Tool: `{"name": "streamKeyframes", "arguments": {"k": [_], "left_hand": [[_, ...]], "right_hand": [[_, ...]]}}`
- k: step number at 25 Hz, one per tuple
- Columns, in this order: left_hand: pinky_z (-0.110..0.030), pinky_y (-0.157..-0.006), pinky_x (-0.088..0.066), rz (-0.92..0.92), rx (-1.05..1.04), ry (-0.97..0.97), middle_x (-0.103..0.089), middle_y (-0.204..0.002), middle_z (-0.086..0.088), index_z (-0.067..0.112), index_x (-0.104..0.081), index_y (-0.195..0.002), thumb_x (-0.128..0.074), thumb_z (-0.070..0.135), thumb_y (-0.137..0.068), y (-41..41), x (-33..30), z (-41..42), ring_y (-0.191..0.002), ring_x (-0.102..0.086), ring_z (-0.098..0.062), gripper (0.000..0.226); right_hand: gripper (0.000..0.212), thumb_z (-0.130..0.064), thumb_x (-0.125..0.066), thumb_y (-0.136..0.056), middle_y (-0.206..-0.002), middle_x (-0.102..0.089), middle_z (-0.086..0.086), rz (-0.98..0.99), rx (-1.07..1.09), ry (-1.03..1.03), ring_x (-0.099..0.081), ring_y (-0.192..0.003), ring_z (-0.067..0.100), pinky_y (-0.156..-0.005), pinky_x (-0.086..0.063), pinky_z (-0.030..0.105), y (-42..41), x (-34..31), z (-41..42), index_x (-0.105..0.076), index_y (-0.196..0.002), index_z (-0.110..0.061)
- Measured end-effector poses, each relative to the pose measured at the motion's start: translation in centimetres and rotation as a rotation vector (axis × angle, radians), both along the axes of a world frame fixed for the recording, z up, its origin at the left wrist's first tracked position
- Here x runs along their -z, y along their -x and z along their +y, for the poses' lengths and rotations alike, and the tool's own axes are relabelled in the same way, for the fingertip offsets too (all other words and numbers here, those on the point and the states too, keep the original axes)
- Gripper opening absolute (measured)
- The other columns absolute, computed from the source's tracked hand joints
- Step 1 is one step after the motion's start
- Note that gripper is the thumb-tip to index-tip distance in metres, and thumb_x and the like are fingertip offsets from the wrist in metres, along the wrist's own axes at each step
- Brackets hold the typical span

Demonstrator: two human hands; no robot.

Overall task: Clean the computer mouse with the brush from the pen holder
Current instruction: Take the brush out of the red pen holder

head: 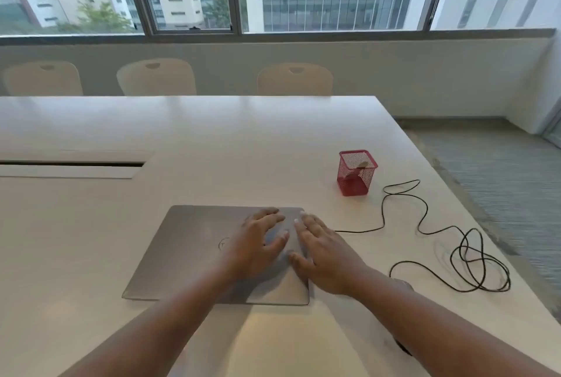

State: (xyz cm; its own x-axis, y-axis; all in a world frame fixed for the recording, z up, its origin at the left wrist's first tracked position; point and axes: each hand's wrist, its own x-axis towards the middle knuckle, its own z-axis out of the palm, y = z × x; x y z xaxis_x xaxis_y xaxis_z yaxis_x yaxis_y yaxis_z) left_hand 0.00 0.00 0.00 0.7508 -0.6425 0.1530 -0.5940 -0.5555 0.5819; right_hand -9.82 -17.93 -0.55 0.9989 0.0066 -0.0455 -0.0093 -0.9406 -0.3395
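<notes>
bench carries everything | closed laptop under both hands, likely a resting spot | left hand and right hand spread flat, holding nothing | red pen holder far right, brush leaning inside, within reach | black cable trails toward the mouse, mostly hidden behind right forearm

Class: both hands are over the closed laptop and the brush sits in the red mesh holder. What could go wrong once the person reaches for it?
1. The pen holder is light mesh; tugging the brush sideways might tip it.
2. The black cable lies looped beside the right hand; a reach could snag it.
3. The mouse is largely hidden under the right forearm, so it may get knocked.
</notes>
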Motion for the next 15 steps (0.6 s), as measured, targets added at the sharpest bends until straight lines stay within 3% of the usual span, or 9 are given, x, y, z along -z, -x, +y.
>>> {"name": "streamKeyframes", "arguments": {"k": [2,6,15], "left_hand": [[-0.039,-0.122,-0.041,0.067,0.030,0.010,-0.057,-0.155,-0.002,0.015,-0.065,-0.144,-0.064,0.033,-0.106,-0.4,0.5,-0.3,-0.144,-0.053,-0.020,0.043],[-0.040,-0.121,-0.037,-0.015,0.058,-0.091,-0.063,-0.147,0.001,0.019,-0.070,-0.139,-0.061,0.032,-0.106,-0.7,1.3,-0.7,-0.141,-0.050,-0.019,0.037],[-0.044,-0.117,-0.033,-0.087,0.069,-0.211,-0.056,-0.151,0.006,0.028,-0.064,-0.145,-0.027,0.060,-0.092,-0.9,1.7,-1.0,-0.145,-0.041,-0.021,0.072]], "right_hand": [[0.077,-0.060,-0.028,-0.103,-0.172,0.002,0.009,0.055,-0.008,0.005,0.005,-0.158,0.019,-0.128,-0.003,0.036,0.0,0.7,-0.1,-0.006,-0.162,-0.014],[0.077,-0.060,-0.025,-0.104,-0.172,0.007,0.008,0.107,-0.014,0.013,0.008,-0.158,0.017,-0.128,0.000,0.034,0.2,1.4,-0.1,-0.003,-0.162,-0.013],[0.076,-0.061,-0.013,-0.103,-0.169,0.021,0.003,0.166,-0.031,0.032,0.021,-0.155,0.013,-0.127,0.004,0.035,0.6,1.2,-0.1,0.011,-0.160,-0.017]]}}
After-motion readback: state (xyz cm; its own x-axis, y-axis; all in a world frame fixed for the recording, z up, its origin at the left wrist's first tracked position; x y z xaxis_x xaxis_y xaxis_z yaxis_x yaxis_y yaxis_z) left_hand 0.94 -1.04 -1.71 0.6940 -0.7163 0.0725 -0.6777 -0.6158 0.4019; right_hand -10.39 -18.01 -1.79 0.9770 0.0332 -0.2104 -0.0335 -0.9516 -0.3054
